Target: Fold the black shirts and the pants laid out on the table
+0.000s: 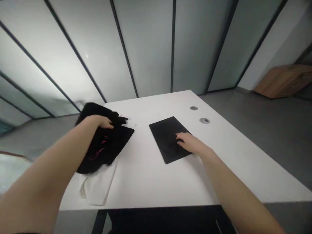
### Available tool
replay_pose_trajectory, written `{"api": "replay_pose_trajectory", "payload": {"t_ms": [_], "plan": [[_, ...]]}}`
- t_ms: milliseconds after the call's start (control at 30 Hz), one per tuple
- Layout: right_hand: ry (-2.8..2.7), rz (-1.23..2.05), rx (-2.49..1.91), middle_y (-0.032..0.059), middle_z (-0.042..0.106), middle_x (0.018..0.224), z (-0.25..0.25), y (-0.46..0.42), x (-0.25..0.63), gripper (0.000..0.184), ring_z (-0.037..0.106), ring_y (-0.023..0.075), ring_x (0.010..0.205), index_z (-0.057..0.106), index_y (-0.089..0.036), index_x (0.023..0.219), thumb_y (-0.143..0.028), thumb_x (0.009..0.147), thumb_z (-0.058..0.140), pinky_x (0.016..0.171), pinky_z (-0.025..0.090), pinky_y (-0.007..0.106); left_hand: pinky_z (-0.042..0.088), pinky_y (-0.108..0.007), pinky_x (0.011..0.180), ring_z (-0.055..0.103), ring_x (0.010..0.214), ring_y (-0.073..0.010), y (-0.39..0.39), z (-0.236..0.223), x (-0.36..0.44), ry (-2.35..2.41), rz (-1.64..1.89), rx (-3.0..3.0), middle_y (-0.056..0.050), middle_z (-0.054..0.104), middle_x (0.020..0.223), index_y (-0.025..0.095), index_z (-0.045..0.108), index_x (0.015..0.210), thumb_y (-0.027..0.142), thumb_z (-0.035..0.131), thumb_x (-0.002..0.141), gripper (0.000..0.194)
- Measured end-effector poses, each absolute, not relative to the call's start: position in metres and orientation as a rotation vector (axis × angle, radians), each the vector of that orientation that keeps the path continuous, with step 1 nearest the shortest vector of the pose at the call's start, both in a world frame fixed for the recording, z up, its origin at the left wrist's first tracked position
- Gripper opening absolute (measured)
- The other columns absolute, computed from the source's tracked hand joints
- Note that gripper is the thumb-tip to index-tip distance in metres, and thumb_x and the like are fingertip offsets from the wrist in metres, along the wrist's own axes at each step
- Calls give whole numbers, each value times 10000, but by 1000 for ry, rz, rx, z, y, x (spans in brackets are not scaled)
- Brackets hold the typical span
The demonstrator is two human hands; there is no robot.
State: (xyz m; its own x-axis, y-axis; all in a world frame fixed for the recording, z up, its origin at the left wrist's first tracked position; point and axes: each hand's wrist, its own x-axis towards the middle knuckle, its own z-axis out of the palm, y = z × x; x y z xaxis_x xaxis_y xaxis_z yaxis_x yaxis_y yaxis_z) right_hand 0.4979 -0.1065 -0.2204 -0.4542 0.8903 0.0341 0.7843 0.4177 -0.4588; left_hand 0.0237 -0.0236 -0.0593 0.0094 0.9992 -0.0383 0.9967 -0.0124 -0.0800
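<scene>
On the left part of the worktop [134, 185] lies a black cloth [118, 141], rumpled and heaped, with pink marking [99, 151] on its near face. A white cloth [97, 188] shows from beneath it toward the near edge, and a little more white peeps out at its far right side. The left hand [105, 122] is on top of the black cloth with its fingers bent against it; whether they pinch a fold or merely press cannot be told. Good handling here would mean taking the upper layer alone between thumb and fingers, so that the white cloth is not dragged along, and easing the bunched parts apart rather than tugging.

Right of the cloths and well apart from them, a flat black board [164, 139] lies on the bare white surface. The right hand [184, 141] reaches over its right side, loosely curved, thumb and fingers apart and gripping nothing. A light, flat touch would serve best, since a thin board may slide.

Farther off, two round grommets [204, 121] sit near the worktop's right edge; beyond stand a frosted partition [148, 48] and a wooden cabinet [280, 81].
</scene>
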Motion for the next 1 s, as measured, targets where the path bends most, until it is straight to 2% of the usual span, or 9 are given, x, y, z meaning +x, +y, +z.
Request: {"api": "replay_pose_trajectory", "payload": {"t_ms": [133,300,400,533,600,700,833,933,1000], "plan": [[-2049,507,-1770,135,765,1034,-213,-110,496,296,721,325,934,632,-234,1242,-271,1043,416,805,497,395,463,-518,1112,597,1332,-425,-65,-136,72,-2265,425,-2126,-281,651,1408,33,679,1334,471,630,969,573],[-1667,708,-1506,63,692,926,-205,-123,484,230,660,282,912,585,-255,1118,-387,1050,409,800,474,362,353,-519,1229,444,1483,-383,-140,-195,161,-1875,-327,-2482,-198,499,1593,182,576,1476,436,674,950,592],[-1543,1224,-1158,9,666,951,-198,-141,469,257,631,226,902,581,-271,1065,-504,1028,479,780,493,323,498,-501,1090,609,1290,-350,-177,-203,214,-1784,-759,-2867,-167,587,1488,236,419,1588,542,818,805,930],[-1552,1739,-811,-30,636,916,-186,-156,466,354,614,173,791,562,-282,1165,-420,880,719,719,473,283,547,-325,652,680,695,-200,-180,-190,243,-2077,-1110,-3153,-28,715,860,224,664,1120,506,595,962,330],[-1677,1762,-763,-44,620,883,-182,-153,476,540,617,173,787,539,-293,1273,-334,795,787,730,470,284,475,-270,527,588,523,-155,-168,-176,236,-2297,-1437,-3109,36,567,607,225,584,871,512,483,1008,333],[-1989,1468,-1021,-9,659,924,-185,-140,489,609,632,207,859,615,-275,1294,-222,712,785,792,485,324,400,-230,458,480,426,-117,-159,-154,219,-2470,-1970,-2730,91,409,523,246,463,793,566,463,1003,383],[-1814,1076,-1311,61,725,1033,-197,-131,480,237,641,257,992,720,-233,1023,-279,799,660,908,503,393,483,-274,545,644,619,-182,-183,-152,227,-2469,-1387,-2917,0,629,708,232,561,899,667,561,931,436],[-1568,1403,-1194,52,744,960,-201,-139,463,299,654,265,948,722,-237,1048,-457,899,586,867,539,406,556,-379,770,727,973,-316,-205,-176,251,-2322,-808,-2913,-127,733,1158,230,591,1217,628,845,701,699],[-1587,1573,-1113,44,746,931,-201,-144,459,343,656,262,920,727,-239,1059,-514,900,598,854,546,405,543,-396,815,722,1013,-332,-207,-195,260,-2280,-734,-2818,-131,738,1152,229,604,1173,503,780,805,492]]}}
